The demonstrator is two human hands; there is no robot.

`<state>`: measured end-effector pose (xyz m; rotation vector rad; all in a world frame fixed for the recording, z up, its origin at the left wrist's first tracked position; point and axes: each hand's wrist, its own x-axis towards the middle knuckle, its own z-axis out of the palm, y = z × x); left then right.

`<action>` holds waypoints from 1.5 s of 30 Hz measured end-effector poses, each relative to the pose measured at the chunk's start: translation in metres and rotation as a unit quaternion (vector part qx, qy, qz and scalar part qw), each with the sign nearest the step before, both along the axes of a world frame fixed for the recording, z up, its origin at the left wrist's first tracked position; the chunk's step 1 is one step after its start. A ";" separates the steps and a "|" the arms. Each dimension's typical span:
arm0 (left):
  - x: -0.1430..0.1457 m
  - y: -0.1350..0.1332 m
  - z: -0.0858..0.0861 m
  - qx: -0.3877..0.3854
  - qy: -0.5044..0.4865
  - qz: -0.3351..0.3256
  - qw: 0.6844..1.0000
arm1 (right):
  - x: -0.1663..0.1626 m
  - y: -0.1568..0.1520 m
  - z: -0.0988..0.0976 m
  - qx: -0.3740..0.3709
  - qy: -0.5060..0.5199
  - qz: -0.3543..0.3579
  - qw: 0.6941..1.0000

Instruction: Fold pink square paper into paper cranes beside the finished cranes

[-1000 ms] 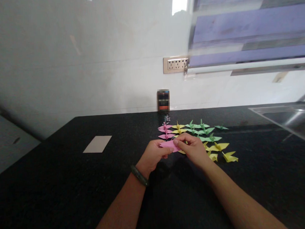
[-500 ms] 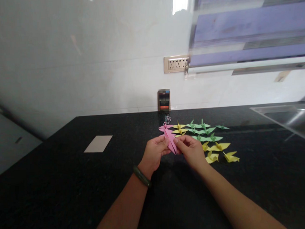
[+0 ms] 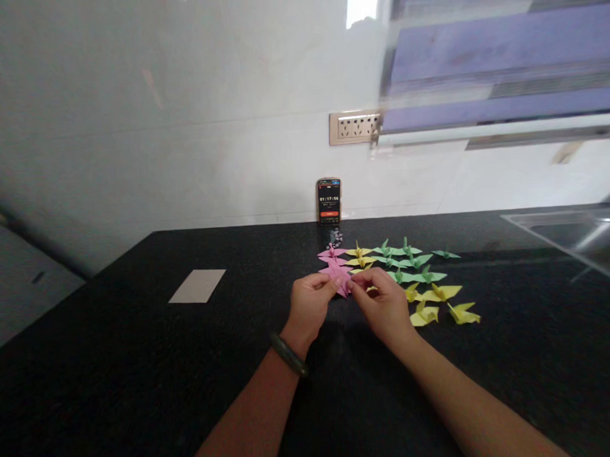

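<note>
Between my two hands is a folded piece of pink origami paper [image 3: 341, 280], pointed at its lower end. My left hand [image 3: 310, 305] pinches it from the left with thumb and fingers; a dark bangle [image 3: 288, 354] circles that wrist. From the right, my right hand [image 3: 385, 306] pinches its other side. Just behind the folded paper lie finished pink paper cranes [image 3: 331, 254], partly covered by it. Yellow paper cranes [image 3: 358, 253] and green paper cranes [image 3: 406, 259] sit in rows beyond and beside my right hand.
A pale square sheet [image 3: 197, 286] lies on the black countertop [image 3: 113, 342] to the left. A phone showing a timer [image 3: 329, 201] leans against the wall, small beads [image 3: 336, 239] before it. More yellow cranes [image 3: 464, 313] lie right of my right hand; a sink [image 3: 585, 235] is far right.
The pink paper has been turned or refolded between my fingers; it looks shorter and wider now. Both hands stay in nearly the same place.
</note>
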<state>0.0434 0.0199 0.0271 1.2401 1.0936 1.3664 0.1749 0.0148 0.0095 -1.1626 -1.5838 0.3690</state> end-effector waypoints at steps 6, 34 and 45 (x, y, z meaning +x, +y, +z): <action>0.000 0.000 0.000 0.041 0.060 0.026 0.997 | -0.001 -0.001 0.003 0.049 -0.051 -0.010 0.997; 0.000 0.004 -0.012 0.009 0.093 0.010 0.996 | 0.001 0.008 0.000 -0.199 0.146 0.103 0.964; -0.001 0.003 -0.012 0.066 0.186 0.027 0.980 | 0.001 0.005 0.006 -0.202 0.110 0.128 0.965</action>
